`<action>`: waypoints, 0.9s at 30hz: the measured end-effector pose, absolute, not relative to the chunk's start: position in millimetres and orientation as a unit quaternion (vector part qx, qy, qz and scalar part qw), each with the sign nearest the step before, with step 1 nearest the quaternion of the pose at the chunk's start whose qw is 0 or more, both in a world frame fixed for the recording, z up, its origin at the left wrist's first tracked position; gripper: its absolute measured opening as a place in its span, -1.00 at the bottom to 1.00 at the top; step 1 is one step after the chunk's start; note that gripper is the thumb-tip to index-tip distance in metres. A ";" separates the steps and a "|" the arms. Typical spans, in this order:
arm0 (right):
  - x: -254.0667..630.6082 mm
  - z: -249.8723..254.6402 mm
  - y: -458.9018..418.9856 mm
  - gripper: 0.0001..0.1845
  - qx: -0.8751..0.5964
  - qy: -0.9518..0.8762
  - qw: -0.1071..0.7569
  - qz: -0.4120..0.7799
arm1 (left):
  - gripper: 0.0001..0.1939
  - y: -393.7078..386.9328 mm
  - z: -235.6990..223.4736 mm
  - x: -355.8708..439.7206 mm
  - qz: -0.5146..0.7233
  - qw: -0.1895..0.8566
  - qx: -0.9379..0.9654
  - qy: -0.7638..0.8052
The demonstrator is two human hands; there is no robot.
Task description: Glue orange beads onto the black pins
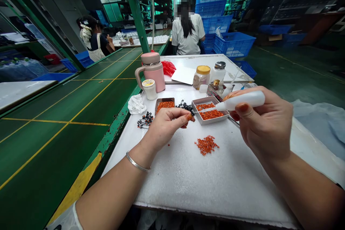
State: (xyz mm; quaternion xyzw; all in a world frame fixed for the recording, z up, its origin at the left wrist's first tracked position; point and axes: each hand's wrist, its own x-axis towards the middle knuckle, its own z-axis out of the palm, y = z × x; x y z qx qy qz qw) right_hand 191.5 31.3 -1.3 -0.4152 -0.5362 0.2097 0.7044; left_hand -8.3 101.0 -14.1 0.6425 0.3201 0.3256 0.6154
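My left hand (168, 125) is closed in a pinch on a small black piece (192, 113), mostly covered by the fingertips. In my right hand (265, 125) is a white squeeze bottle (246, 100), tipped sideways so its thin nozzle points left. The nozzle's end is at the black piece; whether they touch I cannot tell. Just beyond is a grey box (213, 120) of small orange pieces. A loose pile of orange pieces (207, 145) lies on the white tabletop (188, 183). Black pieces (184, 105) are heaped behind my left fingers, and another black cluster (145, 120) lies left.
A second tray (165, 100) holds orange pieces. Behind stand a pink mug (156, 75), a white tub (149, 90), a yellow-lidded jar (201, 77) and small bottles. Crumpled tissue (136, 104) lies left. A green conveyor (88, 100) runs alongside; two people sit farther off.
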 end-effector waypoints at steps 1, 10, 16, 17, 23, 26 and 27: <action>191.4 -1.2 31.5 -0.83 -0.415 -0.535 0.705 0.211 | -0.77 100.9 -14.0 -8.4 0.325 0.616 0.643 0.319; 192.7 -1.4 31.3 -0.84 -0.427 -0.530 0.701 0.215 | -0.75 100.4 -14.2 -8.2 0.324 0.617 0.641 0.322; 192.2 -1.6 31.2 -0.80 -0.423 -0.533 0.702 0.210 | -0.73 100.7 -13.1 -8.5 0.323 0.617 0.642 0.319; 191.9 -1.4 31.1 -0.81 -0.424 -0.533 0.701 0.212 | -0.73 100.6 -13.1 -8.7 0.323 0.617 0.643 0.319; 191.6 0.4 29.4 -0.82 -0.426 -0.528 0.702 0.216 | -0.70 99.6 -14.2 -9.2 0.327 0.618 0.639 0.320; 191.7 0.9 30.4 -0.83 -0.413 -0.522 0.710 0.228 | -0.71 99.9 -14.2 -9.1 0.328 0.619 0.637 0.321; 191.9 1.0 31.2 -0.84 -0.403 -0.516 0.717 0.239 | -0.71 100.1 -14.2 -9.0 0.327 0.620 0.636 0.322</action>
